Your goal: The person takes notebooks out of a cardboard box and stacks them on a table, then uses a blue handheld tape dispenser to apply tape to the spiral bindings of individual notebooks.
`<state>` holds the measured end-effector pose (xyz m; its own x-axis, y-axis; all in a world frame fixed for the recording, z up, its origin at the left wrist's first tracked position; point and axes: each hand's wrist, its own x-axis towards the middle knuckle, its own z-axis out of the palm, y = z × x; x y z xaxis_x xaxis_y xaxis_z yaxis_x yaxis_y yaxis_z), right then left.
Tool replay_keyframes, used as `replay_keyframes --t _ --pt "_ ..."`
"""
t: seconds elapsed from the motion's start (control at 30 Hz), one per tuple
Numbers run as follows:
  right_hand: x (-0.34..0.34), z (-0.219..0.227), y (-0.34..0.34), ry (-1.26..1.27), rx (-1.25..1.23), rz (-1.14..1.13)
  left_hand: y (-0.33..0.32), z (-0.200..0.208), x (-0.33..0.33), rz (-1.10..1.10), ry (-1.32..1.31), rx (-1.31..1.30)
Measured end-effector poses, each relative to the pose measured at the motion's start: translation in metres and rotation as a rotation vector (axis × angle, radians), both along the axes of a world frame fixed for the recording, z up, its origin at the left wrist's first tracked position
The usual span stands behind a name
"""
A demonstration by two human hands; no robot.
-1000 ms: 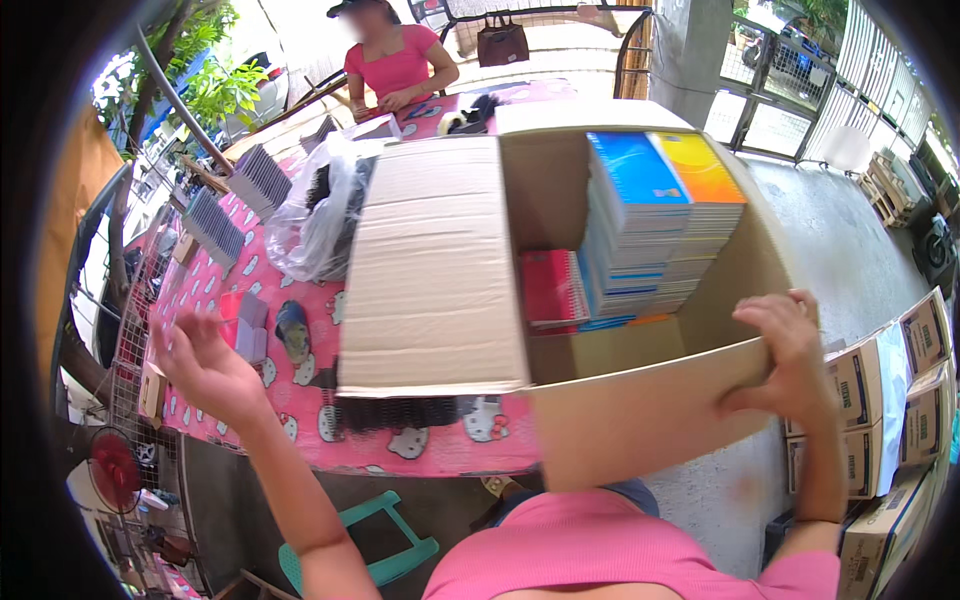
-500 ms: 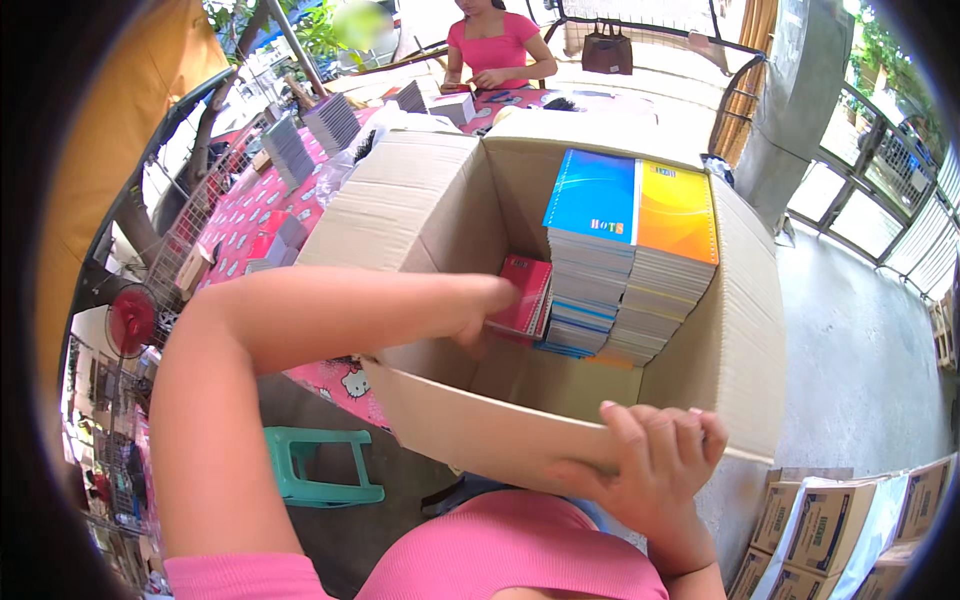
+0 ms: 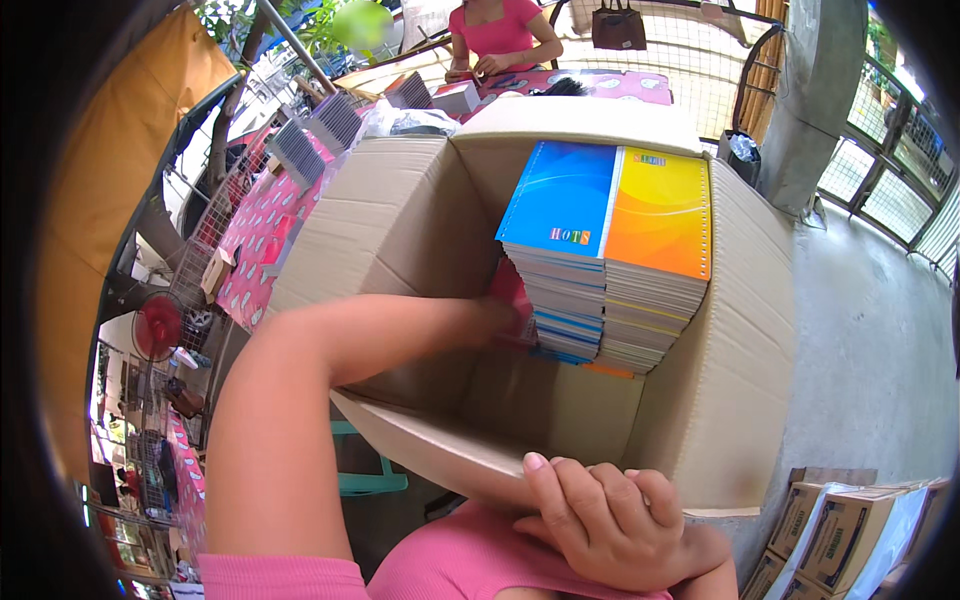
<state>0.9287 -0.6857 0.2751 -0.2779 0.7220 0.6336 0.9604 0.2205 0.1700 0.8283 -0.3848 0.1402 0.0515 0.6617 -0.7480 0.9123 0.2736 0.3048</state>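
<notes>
An open cardboard box (image 3: 690, 400) is in front of me. Inside, at its far right, are two tall stacks side by side: blue-covered notebooks (image 3: 560, 195) and yellow-orange spiral notebooks (image 3: 662, 215). Lower down, against the left side of the blue stack, lie red notebooks (image 3: 515, 295), partly hidden. My left hand (image 3: 498, 318) reaches down into the box at these red notebooks; its fingers are blurred and hidden, so I cannot tell its grip. My right hand (image 3: 608, 515) is closed over the near flap of the box, fingers curled across its edge.
Across a pink patterned table (image 3: 262, 265) stand several notebook stacks (image 3: 338, 122) and a person in a pink top (image 3: 497, 35). A green stool (image 3: 370, 484) is under the box's near left side. Packed cartons (image 3: 835, 535) stand at the lower right, a red fan (image 3: 158, 325) at the left.
My left hand has gone further in, against the red notebooks, and covers more of them. My right hand keeps hold of the near flap, now lower and further left as the view shifts.
</notes>
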Motion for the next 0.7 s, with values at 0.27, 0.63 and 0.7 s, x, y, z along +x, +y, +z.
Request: replay_keyframes --t 0.27,0.63,0.7 --pt "0.0 -0.002 0.006 -0.048 0.064 0.003 0.009 0.0 0.002 -0.103 0.018 0.055" --pt "0.0 -0.004 0.008 -0.062 0.093 0.0 -0.017 -0.004 0.011 -0.053 -0.105 0.04" --pt "0.0 -0.006 0.008 -0.061 0.092 0.002 -0.028 -0.009 0.003 0.098 -0.168 0.002"
